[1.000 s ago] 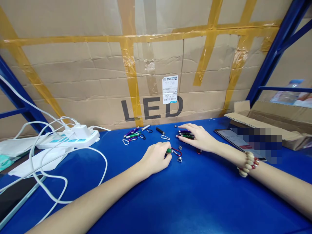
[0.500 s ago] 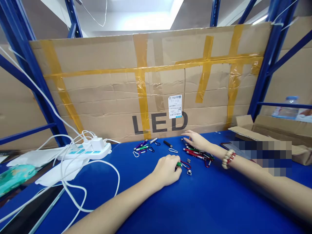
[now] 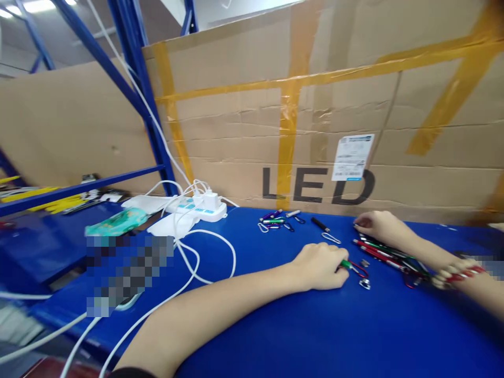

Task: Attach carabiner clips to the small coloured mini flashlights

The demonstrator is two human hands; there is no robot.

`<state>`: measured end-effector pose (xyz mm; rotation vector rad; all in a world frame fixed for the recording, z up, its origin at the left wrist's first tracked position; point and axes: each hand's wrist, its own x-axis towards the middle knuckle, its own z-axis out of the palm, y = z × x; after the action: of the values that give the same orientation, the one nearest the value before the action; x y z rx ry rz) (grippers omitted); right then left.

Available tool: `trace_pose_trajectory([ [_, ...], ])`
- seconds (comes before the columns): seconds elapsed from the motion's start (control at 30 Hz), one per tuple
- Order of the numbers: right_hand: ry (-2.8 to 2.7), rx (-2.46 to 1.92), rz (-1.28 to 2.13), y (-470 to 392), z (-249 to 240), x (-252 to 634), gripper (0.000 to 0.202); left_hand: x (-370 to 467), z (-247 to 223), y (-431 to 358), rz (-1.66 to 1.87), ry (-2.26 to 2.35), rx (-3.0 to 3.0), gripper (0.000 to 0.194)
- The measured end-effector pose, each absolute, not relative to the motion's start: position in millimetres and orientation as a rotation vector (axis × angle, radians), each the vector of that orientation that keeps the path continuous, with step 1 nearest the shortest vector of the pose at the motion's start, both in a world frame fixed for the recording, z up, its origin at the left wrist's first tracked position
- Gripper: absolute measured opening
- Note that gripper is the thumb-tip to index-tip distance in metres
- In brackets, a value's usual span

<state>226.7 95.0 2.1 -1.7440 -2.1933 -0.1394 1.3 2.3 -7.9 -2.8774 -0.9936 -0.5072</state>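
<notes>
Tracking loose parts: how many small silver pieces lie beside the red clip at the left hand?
2: a silver piece beyond the red clip, a second piece on its near side. The right hand may hide more.

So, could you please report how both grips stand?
Left grip closed around green tube. Right grip by red tubes, contents unclear. Small metal pieces near green tube.

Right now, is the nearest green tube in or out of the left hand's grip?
In: the left hand closes thumb and fingers on the green tube, only its end showing, beside the red clip.
</notes>
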Motion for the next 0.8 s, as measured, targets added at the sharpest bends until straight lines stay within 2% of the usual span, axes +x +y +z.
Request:
trace_pose_trajectory([
  [0.1,-2.154,-1.816,-0.152,98,2,229,0.012,1,-8,3,-0.493,-1.005,-2.907,0.014],
  [0.57,-2.074,-2.065,-0.057,119,-4,226,0.016,-1,-6,2,-0.393,-1.024,-2.965,0.021],
  [0.8,-1.986,-2.004,0.036,106,18,202,0.019,1,-7,4,-0.369,-1.049,-2.980,0.020],
])
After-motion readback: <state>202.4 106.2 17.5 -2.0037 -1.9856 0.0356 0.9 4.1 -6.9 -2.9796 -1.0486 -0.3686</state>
